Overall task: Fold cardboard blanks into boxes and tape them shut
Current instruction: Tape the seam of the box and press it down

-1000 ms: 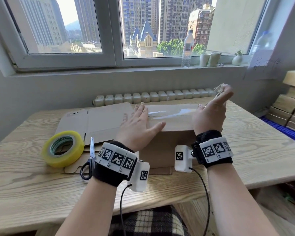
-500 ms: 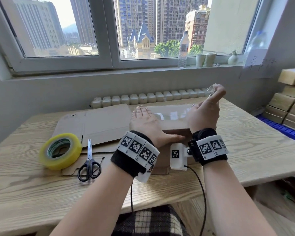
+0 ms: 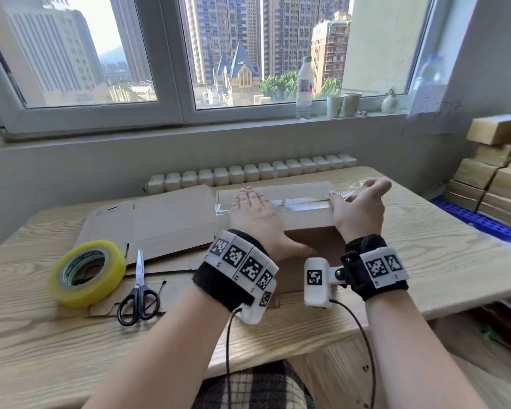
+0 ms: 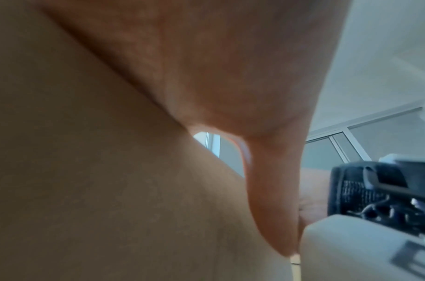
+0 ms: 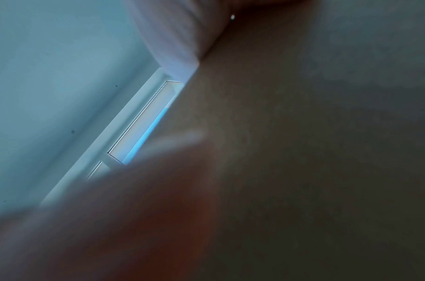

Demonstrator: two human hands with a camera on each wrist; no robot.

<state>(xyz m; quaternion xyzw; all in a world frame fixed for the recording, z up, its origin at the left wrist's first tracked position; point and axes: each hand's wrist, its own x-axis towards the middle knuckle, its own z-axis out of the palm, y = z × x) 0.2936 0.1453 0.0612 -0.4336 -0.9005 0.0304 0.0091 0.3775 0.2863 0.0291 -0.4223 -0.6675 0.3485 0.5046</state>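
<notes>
Nearest, the front edge of the wooden worktop (image 3: 42, 343) runs across the head view, with checked cloth showing just under it. Scissors (image 3: 138, 293) lie closed on the wood beside a yellow roll of tape (image 3: 86, 273), both resting partly on a flat cardboard blank (image 3: 160, 222) that reaches back to the left; its near corner is tucked under the roll.

The box (image 3: 301, 208) stands mid-worktop, its near wall largely hidden behind both wrist bands. The left hand (image 3: 257, 219) lies flat on the box's top with its fingers straight, the thumb down over the near face; its grip is relaxed, pressing, not clasping. In the left wrist view the thumb and palm fill the frame against brown cardboard, blurred. The right hand (image 3: 357, 211) rests at the right end of the top, fingers spread and extended past the edge. A clear strip of tape (image 3: 301, 203) runs along the top seam between the hands; its right end near the fingers is crumpled and hard to read, so whether it is pinched cannot be told. The right wrist view is smeared and shows only cardboard and window frame.

To the right of the box the wood is bare out to the edge. Beyond, a radiator (image 3: 248, 172) runs along the far edge, and stacked boxes (image 3: 493, 178) are cut off at the right.
</notes>
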